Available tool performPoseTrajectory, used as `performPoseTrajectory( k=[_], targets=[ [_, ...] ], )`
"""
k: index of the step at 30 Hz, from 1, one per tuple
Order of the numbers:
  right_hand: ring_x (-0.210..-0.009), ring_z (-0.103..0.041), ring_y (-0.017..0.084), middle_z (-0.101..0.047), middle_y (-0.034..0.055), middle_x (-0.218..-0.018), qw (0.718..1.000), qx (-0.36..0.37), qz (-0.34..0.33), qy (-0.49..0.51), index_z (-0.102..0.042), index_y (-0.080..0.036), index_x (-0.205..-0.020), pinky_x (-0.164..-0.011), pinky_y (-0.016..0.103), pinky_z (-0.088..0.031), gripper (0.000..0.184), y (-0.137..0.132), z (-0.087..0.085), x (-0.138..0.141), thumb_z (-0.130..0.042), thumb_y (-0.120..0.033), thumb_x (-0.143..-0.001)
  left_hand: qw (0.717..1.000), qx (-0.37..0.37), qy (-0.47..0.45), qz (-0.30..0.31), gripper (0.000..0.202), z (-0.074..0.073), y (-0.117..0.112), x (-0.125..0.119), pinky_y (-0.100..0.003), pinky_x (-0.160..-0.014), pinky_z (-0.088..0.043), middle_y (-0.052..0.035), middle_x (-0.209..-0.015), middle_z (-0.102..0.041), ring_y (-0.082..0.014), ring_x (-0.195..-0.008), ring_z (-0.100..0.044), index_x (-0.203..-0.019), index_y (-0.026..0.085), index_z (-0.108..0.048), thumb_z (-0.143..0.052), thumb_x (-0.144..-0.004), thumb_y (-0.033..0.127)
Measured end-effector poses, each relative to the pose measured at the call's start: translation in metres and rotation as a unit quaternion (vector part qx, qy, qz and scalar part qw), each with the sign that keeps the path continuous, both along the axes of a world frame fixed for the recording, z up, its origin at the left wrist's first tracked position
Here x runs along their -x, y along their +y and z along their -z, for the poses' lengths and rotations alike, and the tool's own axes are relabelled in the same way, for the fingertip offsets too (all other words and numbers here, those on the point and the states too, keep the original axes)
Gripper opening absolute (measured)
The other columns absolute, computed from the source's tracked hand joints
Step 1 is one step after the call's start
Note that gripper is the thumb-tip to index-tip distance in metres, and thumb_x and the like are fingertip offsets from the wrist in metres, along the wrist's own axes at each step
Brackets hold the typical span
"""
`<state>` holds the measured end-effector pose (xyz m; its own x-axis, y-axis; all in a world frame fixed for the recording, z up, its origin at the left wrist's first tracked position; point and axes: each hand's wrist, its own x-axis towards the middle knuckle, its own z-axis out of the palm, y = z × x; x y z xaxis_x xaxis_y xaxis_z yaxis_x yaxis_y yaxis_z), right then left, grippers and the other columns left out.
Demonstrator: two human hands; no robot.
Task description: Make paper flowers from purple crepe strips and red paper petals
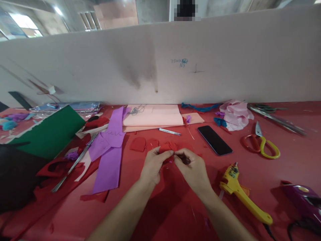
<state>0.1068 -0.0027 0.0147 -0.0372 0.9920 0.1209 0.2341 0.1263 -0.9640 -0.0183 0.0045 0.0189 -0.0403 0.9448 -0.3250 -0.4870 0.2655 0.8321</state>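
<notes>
Both my hands meet over the middle of the red table [175, 217], working on a gathered piece of red fabric [168, 147]. My left hand [152, 165] grips the fabric from the left, its thumb lying across the near edge. From the right, my right hand [192, 170] pinches the same edge between thumb and forefinger; its other fingers are curled. Whether a needle or thread sits in that pinch is too small to see. Flat red cut pieces [137, 144] lie just beyond my left hand.
To the right are a phone [215, 140], scissors [260, 142], a yellow glue gun [243, 194] and a purple device [303, 201]. Purple felt [107, 170], thin metal rods [75, 164] and a green board [50, 134] lie left. Behind are a pen [170, 132], pale pink sheets [155, 115] and a white partition [160, 63].
</notes>
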Motion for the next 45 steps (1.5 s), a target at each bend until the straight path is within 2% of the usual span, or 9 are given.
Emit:
performPoseTrajectory(
  k=[5,10,13,16,20,24,33,42,45],
  targets=[
    [-0.067,-0.061,0.015,-0.068,0.0009,-0.075,0.997,0.036,-0.024,0.068,-0.068,-0.019,-0.082,-0.066,0.026,-0.048,0.011,0.0028,0.0002,-0.0019,-0.061,-0.028,-0.078,0.999,0.024,-0.022,0.001,0.018,-0.0026,0.0013,0.0017,-0.022,-0.056,-0.046,0.0003,-0.062,-0.067,-0.0106,-0.056,-0.059,-0.067,0.014,-0.068,-0.081,-0.056,0.02],
    [-0.065,-0.06,0.014,-0.067,0.0002,-0.072,0.972,0.123,-0.04,0.197,-0.071,-0.02,-0.084,-0.063,0.026,-0.048,0.018,0.0066,0.0015,-0.0036,-0.068,-0.037,-0.076,0.998,0.05,-0.022,-0.008,0.024,-0.0024,0.0026,0.0035,-0.025,-0.056,-0.047,0.0,-0.065,-0.068,-0.0131,-0.058,-0.061,-0.068,0.016,-0.066,-0.083,-0.052,0.023],
    [-0.06,-0.059,0.014,-0.068,0.0009,-0.069,0.956,0.167,-0.022,0.241,-0.071,-0.02,-0.081,-0.061,0.027,-0.048,0.023,0.0071,0.0001,-0.004,-0.073,-0.041,-0.072,0.999,0.037,-0.027,0.002,0.024,-0.0021,0.0026,0.0041,-0.025,-0.059,-0.048,-0.0004,-0.07,-0.069,-0.0131,-0.062,-0.062,-0.072,0.016,-0.067,-0.082,-0.054,0.023],
    [-0.055,-0.057,0.012,-0.066,-0.0001,-0.063,0.944,0.204,-0.027,0.256,-0.071,-0.019,-0.079,-0.057,0.025,-0.045,0.022,0.0068,-0.001,-0.0049,-0.075,-0.039,-0.07,0.999,0.034,-0.029,0.007,0.021,-0.0022,0.0028,0.0048,-0.025,-0.056,-0.047,0.0017,-0.067,-0.067,-0.0114,-0.058,-0.059,-0.07,0.016,-0.065,-0.081,-0.056,0.022],
    [-0.05,-0.051,0.008,-0.063,-0.002,-0.059,0.953,0.186,-0.043,0.235,-0.071,-0.018,-0.077,-0.051,0.021,-0.038,0.017,0.0062,-0.0004,-0.0056,-0.073,-0.034,-0.073,0.999,0.038,-0.035,0.014,0.021,-0.0021,0.0034,0.0053,-0.025,-0.053,-0.046,0.0026,-0.062,-0.064,-0.0116,-0.054,-0.058,-0.068,0.017,-0.064,-0.081,-0.057,0.023],
    [-0.048,-0.049,0.007,-0.062,-0.0028,-0.059,0.955,0.179,-0.036,0.232,-0.07,-0.018,-0.076,-0.05,0.021,-0.037,0.017,0.0051,0.0009,-0.0038,-0.073,-0.034,-0.074,0.999,0.04,-0.034,0.014,0.021,-0.0023,0.0029,0.0053,-0.024,-0.052,-0.045,0.0021,-0.063,-0.065,-0.0113,-0.055,-0.058,-0.069,0.016,-0.064,-0.08,-0.057,0.023],
    [-0.05,-0.053,0.01,-0.063,-0.0019,-0.063,0.982,0.099,0.007,0.159,-0.069,-0.019,-0.086,-0.05,0.023,-0.043,0.017,0.0018,-0.0006,0.0003,-0.071,-0.032,-0.074,0.999,0.026,-0.031,0.016,0.019,-0.0028,0.0026,0.0056,-0.023,-0.055,-0.045,0.0014,-0.063,-0.064,-0.0106,-0.055,-0.058,-0.067,0.016,-0.065,-0.08,-0.058,0.023],
    [-0.048,-0.053,0.01,-0.062,-0.0026,-0.061,0.995,0.035,0.046,0.086,-0.067,-0.019,-0.081,-0.049,0.023,-0.044,0.011,0.0007,0.0023,0.0007,-0.066,-0.029,-0.077,0.998,0.018,-0.048,0.019,0.018,-0.0021,0.0018,0.0035,-0.024,-0.056,-0.046,-0.0005,-0.063,-0.067,-0.0116,-0.056,-0.06,-0.066,0.015,-0.069,-0.082,-0.058,0.023],
    [-0.05,-0.055,0.011,-0.064,-0.0013,-0.063,0.997,0.013,0.058,0.054,-0.068,-0.019,-0.081,-0.051,0.023,-0.046,0.012,0.0005,0.0031,0.0007,-0.065,-0.03,-0.078,0.999,0.027,-0.034,0.015,0.015,-0.0016,0.0017,0.0037,-0.023,-0.051,-0.043,0.0008,-0.061,-0.066,-0.0106,-0.053,-0.057,-0.064,0.017,-0.07,-0.081,-0.058,0.023]
  ],
)
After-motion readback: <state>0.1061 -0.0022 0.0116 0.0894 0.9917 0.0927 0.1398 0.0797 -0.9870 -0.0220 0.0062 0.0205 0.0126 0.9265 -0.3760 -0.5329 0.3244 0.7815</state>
